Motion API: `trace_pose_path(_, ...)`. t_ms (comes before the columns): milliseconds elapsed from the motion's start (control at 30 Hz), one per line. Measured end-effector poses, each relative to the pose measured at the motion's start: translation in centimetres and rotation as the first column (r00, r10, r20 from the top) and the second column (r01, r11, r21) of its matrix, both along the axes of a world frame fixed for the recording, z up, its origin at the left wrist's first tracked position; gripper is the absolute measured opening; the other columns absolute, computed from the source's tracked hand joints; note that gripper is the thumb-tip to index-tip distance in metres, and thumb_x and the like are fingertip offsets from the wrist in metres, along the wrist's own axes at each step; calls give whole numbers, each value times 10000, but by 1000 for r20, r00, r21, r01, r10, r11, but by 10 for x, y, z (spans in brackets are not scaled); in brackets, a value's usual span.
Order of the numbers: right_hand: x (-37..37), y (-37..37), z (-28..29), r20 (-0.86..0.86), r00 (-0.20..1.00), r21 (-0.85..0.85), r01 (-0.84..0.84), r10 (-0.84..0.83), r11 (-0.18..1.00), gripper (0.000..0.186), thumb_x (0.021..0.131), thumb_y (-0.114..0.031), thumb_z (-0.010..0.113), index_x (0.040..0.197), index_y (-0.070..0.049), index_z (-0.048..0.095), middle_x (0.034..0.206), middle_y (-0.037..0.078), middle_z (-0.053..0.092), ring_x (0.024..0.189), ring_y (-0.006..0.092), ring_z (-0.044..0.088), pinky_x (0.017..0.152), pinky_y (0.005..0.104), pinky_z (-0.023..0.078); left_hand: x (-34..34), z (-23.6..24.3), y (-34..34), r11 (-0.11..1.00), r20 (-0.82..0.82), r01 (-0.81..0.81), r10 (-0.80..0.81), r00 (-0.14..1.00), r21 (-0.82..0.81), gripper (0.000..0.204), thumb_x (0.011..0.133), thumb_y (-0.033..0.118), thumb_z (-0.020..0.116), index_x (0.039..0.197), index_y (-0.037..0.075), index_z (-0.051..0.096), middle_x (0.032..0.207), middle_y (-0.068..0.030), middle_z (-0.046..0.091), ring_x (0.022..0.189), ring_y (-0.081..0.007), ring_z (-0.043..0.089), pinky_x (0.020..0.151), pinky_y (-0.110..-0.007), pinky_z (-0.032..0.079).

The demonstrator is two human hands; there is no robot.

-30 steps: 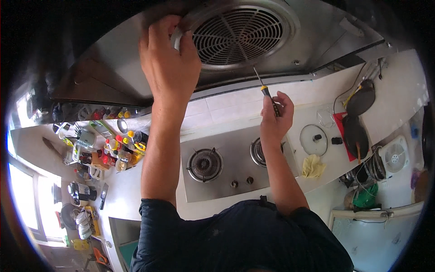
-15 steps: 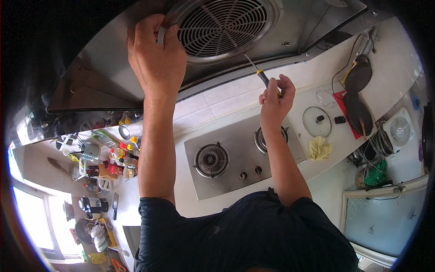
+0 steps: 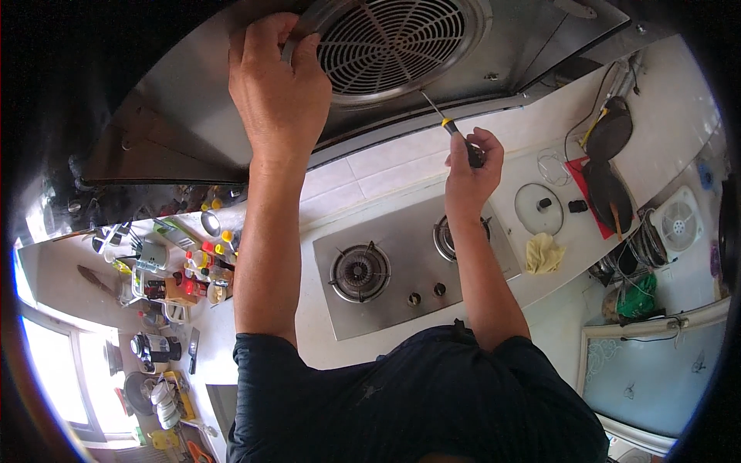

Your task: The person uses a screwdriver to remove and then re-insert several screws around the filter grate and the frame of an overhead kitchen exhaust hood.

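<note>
Overhead, a round slotted vent grille [image 3: 394, 46] with a metal rim sits in the underside of a dark metal range hood [image 3: 185, 92]. My left hand [image 3: 282, 92] is raised to the left edge of the grille, thumb and fingers closed on its rim; the fingertips are partly hidden. In my right hand [image 3: 475, 170] is a screwdriver [image 3: 450, 126] with a black and yellow handle, gripped by thumb and fingers. Its thin shaft points up and left, with the tip at the lower edge of the rim. Whether it touches a screw there cannot be made out.
Below my arms lies a two-burner gas stove [image 3: 386, 301]. A glass lid [image 3: 538, 208], a yellow cloth [image 3: 544, 253] and dark pans [image 3: 606, 185] are on the right. Bottles [image 3: 208, 266] crowd the left counter, near a knife [image 3: 193, 351].
The hood, grille and my left hand appear slightly farther right, as the view shifts a little. My right fingers have shifted on the screwdriver handle, its tip staying by the rim.
</note>
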State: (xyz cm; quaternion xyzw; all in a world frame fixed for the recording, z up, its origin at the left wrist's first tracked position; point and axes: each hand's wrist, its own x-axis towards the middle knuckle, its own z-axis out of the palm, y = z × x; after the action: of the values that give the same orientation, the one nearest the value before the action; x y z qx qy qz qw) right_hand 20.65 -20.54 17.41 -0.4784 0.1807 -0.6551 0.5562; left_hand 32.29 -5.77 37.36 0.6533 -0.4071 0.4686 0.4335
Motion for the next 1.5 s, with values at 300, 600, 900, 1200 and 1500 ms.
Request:
trace_pose_path(300,4,-4,-11,-25,998,-71,55,-57,996,241,1015,-66,635,1229,-21,533,1037,58,569,708,75,533,617,245,499,0,-2,-3,998,29,-51,51,998,25,254,876,130,807,1106,49,738,968,-93,739,839,-173,703,772,-318,561)
trace_pose_path(600,3,-8,-20,-11,1000,-102,28,-29,994,255,1022,-58,626,1248,-16,516,1107,78,555,769,83,559,648,249,531,-7,4,-11,998,106,59,-57,993,-20,259,885,86,791,1130,22,735,986,-105,758,864,-155,717,800,-294,568)
trace_pose_path(900,0,-2,-11,130,978,94,-175,162,980,289,1003,-71,676,1248,-19,532,1099,80,587,698,103,569,639,275,534,-27,11,-16,993,-5,116,-116,993,-25,198,852,-27,720,1042,-10,667,943,-183,671,833,-322,686,743,-393,544)
trace_pose_path(1200,-1,-7,-13,151,969,142,-214,193,966,298,992,-66,687,1248,-18,543,1083,73,592,703,99,568,626,273,539,-29,13,-21,989,66,148,-147,987,-8,196,848,-17,729,1039,-3,686,963,-176,678,896,-330,685,794,-405,551)
trace_pose_path(1500,-1,-7,-16,118,979,122,-178,164,976,269,1013,-86,653,1236,-20,518,1060,71,557,708,95,565,595,262,528,-41,19,-23,989,15,142,-142,990,28,196,851,-12,722,1045,-7,694,991,-192,687,928,-368,691,820,-420,556)
